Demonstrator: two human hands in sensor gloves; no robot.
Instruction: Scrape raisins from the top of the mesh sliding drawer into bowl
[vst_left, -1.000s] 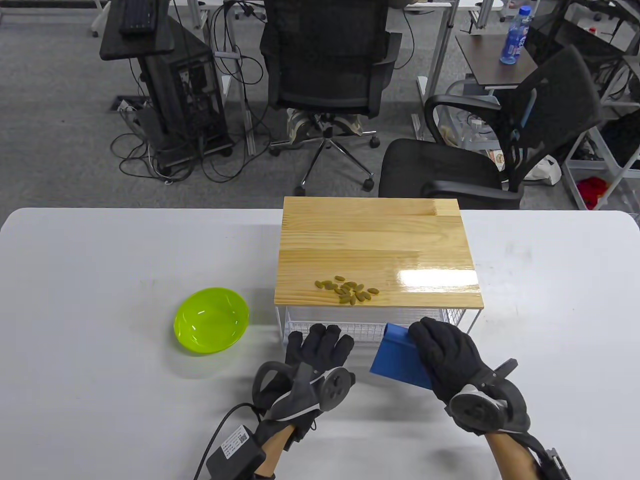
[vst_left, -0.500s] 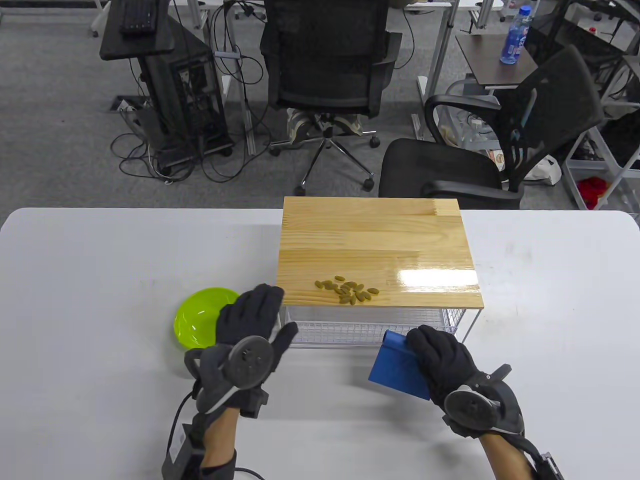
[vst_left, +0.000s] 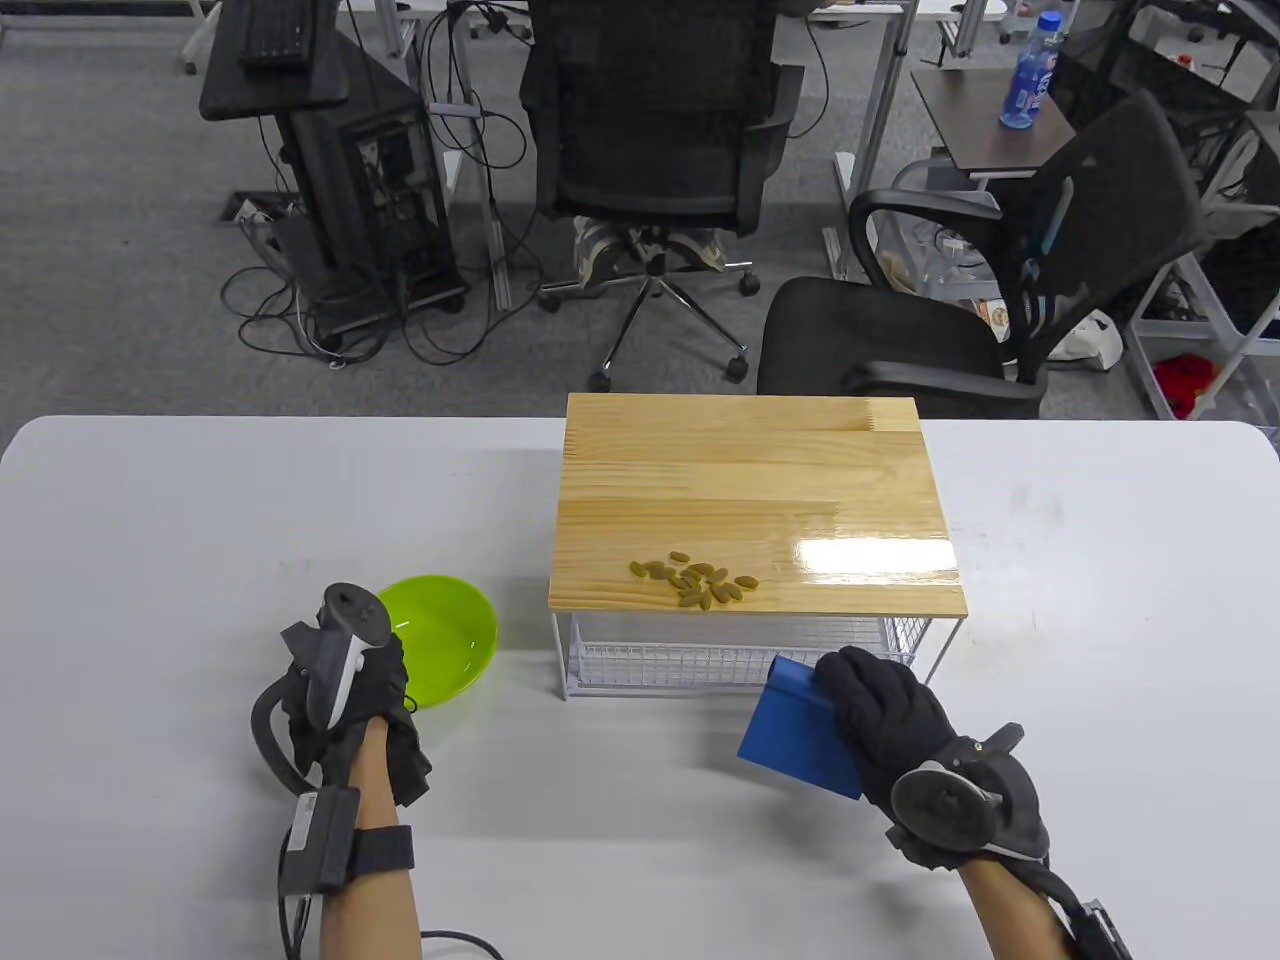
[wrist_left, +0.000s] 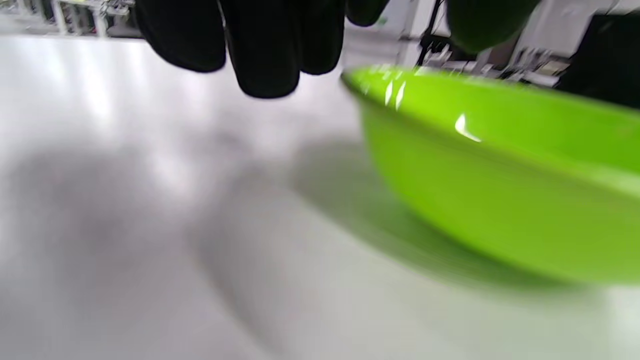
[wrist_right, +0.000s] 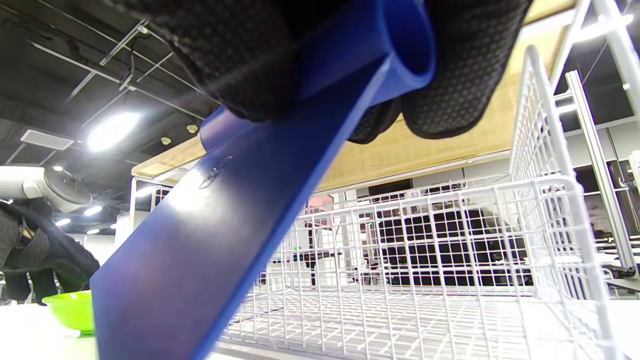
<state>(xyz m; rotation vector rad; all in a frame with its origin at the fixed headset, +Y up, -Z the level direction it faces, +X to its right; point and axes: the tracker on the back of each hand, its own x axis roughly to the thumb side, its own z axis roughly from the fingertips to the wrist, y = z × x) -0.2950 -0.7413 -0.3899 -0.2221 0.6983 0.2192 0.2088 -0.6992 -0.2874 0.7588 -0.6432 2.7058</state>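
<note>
A: What is the right hand (vst_left: 900, 715) doing?

B: Its fingers are curled over the rolled top edge of a blue scraper (vst_left: 795, 730), gripping it. The right wrist view shows the fingertips (wrist_right: 465, 75) wrapped round that rolled edge (wrist_right: 400, 45), with the flat blade slanting down toward the table (vst_left: 200, 500).

A: And the left hand (vst_left: 350, 700)?

B: It sits at the near left rim of the green bowl (vst_left: 440, 640), with the tracker on its back turned up. The left wrist view is blurred: the gloved fingers (wrist_left: 265, 45) hang above the table just beside the bowl's rim (wrist_left: 390, 85), and I cannot tell whether any of them touch or hold the bowl.

A: Where are the raisins?

B: The raisins (vst_left: 695, 582) lie in a small cluster on the wooden top (vst_left: 750, 480) of the mesh sliding drawer (vst_left: 720, 660), near its front edge and left of centre. The bowl stands on the table left of the drawer, apart from it.

A: Anything in the way?

B: The scraper is held low in front of the white wire basket (wrist_right: 425, 250), below the wooden top. Beyond the table are office chairs (vst_left: 650, 130), a computer tower (vst_left: 370, 190) and a water bottle (vst_left: 1030, 72) on a side table.
</note>
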